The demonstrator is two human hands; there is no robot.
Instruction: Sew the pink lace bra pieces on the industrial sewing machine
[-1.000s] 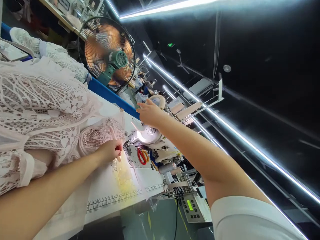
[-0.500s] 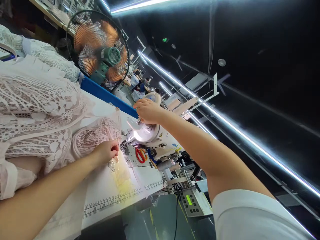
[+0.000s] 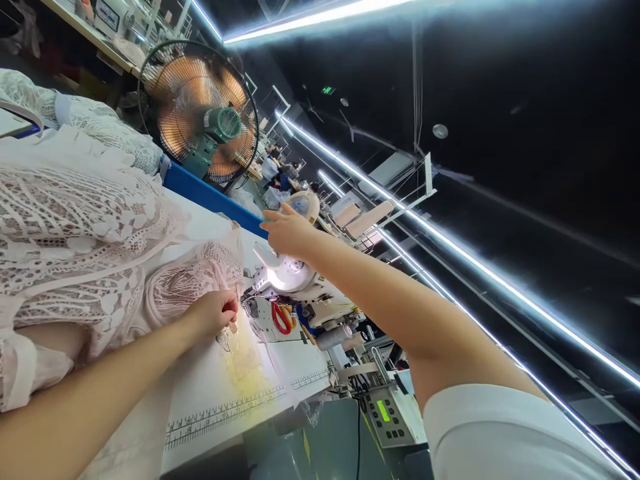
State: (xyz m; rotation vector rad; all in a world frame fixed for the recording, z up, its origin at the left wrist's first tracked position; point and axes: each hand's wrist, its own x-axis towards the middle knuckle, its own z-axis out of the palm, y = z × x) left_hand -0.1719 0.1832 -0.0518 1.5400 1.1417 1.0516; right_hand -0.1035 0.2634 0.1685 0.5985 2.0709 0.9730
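My left hand (image 3: 219,313) is closed low over the white table, beside the sewing machine's needle area, with its fingertips pinched on something I cannot make out. Pink lace fabric (image 3: 187,277) lies just behind it. My right hand (image 3: 287,231) is raised above the lit head of the sewing machine (image 3: 290,275), next to the round handwheel (image 3: 306,205). Its fingers are apart, and nothing shows between them. Red-handled scissors (image 3: 281,319) rest on the machine bed, right of my left hand.
White lace garments (image 3: 75,220) are heaped at the left. A fan (image 3: 200,113) stands behind a blue edge (image 3: 215,200). Thread spools (image 3: 334,338) and a control box (image 3: 393,415) are at the right. A printed ruler (image 3: 225,417) runs along the table's near edge.
My right hand has moved slightly left and its fingers have spread. My left hand stays by the needle area. The whole view has shifted a little.
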